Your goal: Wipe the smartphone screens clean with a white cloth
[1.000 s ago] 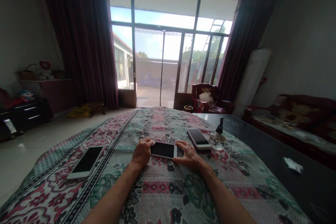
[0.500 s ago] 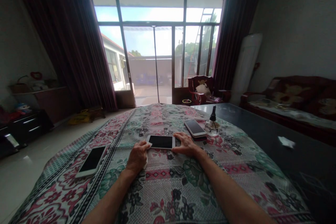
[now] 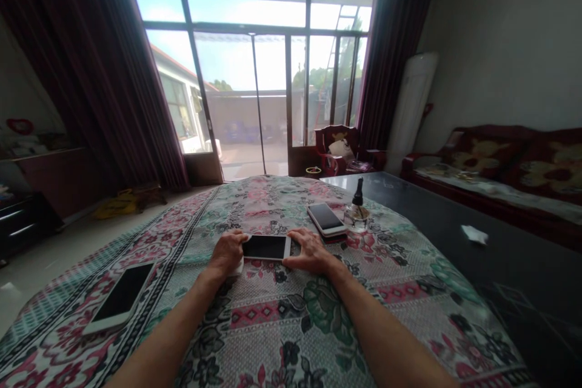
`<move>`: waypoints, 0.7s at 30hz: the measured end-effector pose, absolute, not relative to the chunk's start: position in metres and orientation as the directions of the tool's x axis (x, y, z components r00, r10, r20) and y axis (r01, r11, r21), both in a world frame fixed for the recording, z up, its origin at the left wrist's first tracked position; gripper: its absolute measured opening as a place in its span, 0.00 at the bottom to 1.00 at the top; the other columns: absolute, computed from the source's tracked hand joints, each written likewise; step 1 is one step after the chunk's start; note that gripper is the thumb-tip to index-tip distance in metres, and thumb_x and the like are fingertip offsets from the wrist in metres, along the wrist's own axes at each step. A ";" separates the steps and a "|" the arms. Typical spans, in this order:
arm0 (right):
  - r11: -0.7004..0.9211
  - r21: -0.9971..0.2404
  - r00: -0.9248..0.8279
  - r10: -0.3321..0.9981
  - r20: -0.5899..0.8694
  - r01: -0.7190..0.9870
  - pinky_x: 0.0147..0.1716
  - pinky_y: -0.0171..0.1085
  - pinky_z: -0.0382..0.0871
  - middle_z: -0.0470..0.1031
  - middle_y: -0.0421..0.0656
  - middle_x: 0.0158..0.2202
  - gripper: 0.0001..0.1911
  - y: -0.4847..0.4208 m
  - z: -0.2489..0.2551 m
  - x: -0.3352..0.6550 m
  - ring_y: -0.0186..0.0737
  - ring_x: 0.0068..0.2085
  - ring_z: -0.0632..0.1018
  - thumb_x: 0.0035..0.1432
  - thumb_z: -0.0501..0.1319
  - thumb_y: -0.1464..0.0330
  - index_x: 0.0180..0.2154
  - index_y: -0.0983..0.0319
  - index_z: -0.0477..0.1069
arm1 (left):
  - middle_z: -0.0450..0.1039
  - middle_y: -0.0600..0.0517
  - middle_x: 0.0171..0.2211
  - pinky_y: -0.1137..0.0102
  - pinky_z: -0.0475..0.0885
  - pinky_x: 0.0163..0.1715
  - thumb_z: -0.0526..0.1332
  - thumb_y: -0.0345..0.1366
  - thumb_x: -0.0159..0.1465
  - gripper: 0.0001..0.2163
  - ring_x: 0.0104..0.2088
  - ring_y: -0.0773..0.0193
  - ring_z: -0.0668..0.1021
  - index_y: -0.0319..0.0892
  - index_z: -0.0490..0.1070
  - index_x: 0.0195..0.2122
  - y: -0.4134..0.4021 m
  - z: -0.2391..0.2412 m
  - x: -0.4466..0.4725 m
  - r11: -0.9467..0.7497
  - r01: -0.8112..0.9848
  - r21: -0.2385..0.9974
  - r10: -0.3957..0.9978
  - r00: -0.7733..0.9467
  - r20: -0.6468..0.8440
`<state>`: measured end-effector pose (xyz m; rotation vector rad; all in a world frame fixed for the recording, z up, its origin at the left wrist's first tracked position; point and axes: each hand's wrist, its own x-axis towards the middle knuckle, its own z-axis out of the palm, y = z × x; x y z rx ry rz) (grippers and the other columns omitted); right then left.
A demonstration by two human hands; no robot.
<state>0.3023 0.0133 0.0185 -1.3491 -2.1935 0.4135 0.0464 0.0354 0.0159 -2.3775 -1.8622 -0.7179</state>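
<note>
A white phone (image 3: 266,247) with a dark screen lies flat on the flowered cloth (image 3: 282,315) in front of me. My left hand (image 3: 226,253) is curled at its left end, with something white, maybe a wipe, under the fingers. At the right end my right hand (image 3: 309,250) has its fingers bent against the phone's edge. Both hands touch the phone.
A second white phone (image 3: 119,300) lies at the left on the cloth. Two stacked phones (image 3: 326,219) and a small glass bottle (image 3: 356,211) stand at the right. The dark table top (image 3: 477,267) carries a white scrap (image 3: 474,234). A sofa (image 3: 500,176) lines the right wall.
My head has turned a little right and down, so everything shifts left in view. The hands stay at the two ends of the phone; the left has slid slightly along its end.
</note>
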 end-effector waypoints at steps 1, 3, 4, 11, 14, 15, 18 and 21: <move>0.455 -0.515 -0.363 0.891 0.274 0.727 0.58 0.47 0.51 0.65 0.47 0.57 0.36 0.013 0.019 0.302 0.51 0.59 0.63 0.41 0.68 0.57 0.53 0.59 0.67 | 0.78 0.51 0.40 0.72 0.68 0.47 0.53 0.23 0.60 0.16 0.40 0.63 0.78 0.44 0.79 0.37 0.039 0.015 0.047 -0.274 0.929 0.249 0.910 0.167 0.380; 0.452 -0.519 -0.362 0.892 0.272 0.725 0.58 0.46 0.50 0.65 0.46 0.57 0.36 0.013 0.019 0.302 0.51 0.59 0.62 0.41 0.68 0.56 0.53 0.58 0.67 | 0.78 0.50 0.40 0.72 0.68 0.46 0.52 0.24 0.60 0.16 0.40 0.62 0.78 0.43 0.79 0.38 0.044 0.014 0.049 -0.266 0.931 0.250 0.907 0.154 0.392; 0.451 -0.520 -0.360 0.893 0.271 0.726 0.58 0.47 0.50 0.65 0.46 0.57 0.36 0.012 0.019 0.302 0.51 0.59 0.62 0.42 0.67 0.56 0.53 0.57 0.67 | 0.78 0.50 0.40 0.71 0.69 0.46 0.51 0.24 0.60 0.17 0.40 0.61 0.78 0.43 0.79 0.39 0.045 0.013 0.049 -0.264 0.932 0.249 0.904 0.149 0.400; 0.452 -0.519 -0.362 0.892 0.271 0.726 0.58 0.47 0.51 0.65 0.48 0.57 0.35 0.011 0.020 0.302 0.51 0.59 0.63 0.42 0.67 0.56 0.53 0.60 0.67 | 0.77 0.49 0.45 0.67 0.67 0.52 0.52 0.23 0.60 0.17 0.46 0.59 0.75 0.43 0.78 0.42 0.026 0.007 0.046 -0.346 0.920 0.186 0.861 0.232 0.452; 0.457 -0.518 -0.369 0.889 0.269 0.723 0.58 0.48 0.51 0.65 0.48 0.57 0.36 0.013 0.020 0.302 0.52 0.59 0.63 0.42 0.67 0.55 0.53 0.60 0.67 | 0.76 0.50 0.47 0.68 0.67 0.52 0.53 0.23 0.61 0.17 0.47 0.60 0.75 0.45 0.77 0.44 0.012 0.005 0.040 -0.407 0.899 0.161 0.836 0.295 0.462; 0.459 -0.517 -0.372 0.889 0.268 0.723 0.58 0.48 0.51 0.65 0.48 0.57 0.36 0.013 0.019 0.303 0.52 0.59 0.63 0.42 0.67 0.55 0.53 0.59 0.67 | 0.76 0.50 0.47 0.68 0.68 0.52 0.53 0.24 0.61 0.17 0.47 0.60 0.75 0.45 0.77 0.44 0.008 0.004 0.037 -0.424 0.892 0.156 0.828 0.311 0.467; 0.465 -0.510 -0.379 0.885 0.269 0.724 0.57 0.48 0.52 0.65 0.48 0.57 0.36 0.015 0.018 0.303 0.52 0.59 0.62 0.42 0.67 0.55 0.53 0.59 0.67 | 0.76 0.49 0.46 0.66 0.70 0.51 0.53 0.26 0.62 0.15 0.48 0.58 0.74 0.44 0.77 0.43 -0.001 -0.003 0.026 -0.489 0.859 0.148 0.781 0.356 0.512; 0.473 -0.503 -0.387 0.881 0.273 0.723 0.58 0.48 0.51 0.64 0.48 0.57 0.36 0.016 0.017 0.304 0.52 0.59 0.62 0.42 0.67 0.55 0.53 0.59 0.67 | 0.77 0.49 0.44 0.65 0.72 0.48 0.53 0.28 0.63 0.15 0.46 0.58 0.76 0.46 0.78 0.42 -0.007 -0.010 0.015 -0.559 0.815 0.152 0.719 0.386 0.577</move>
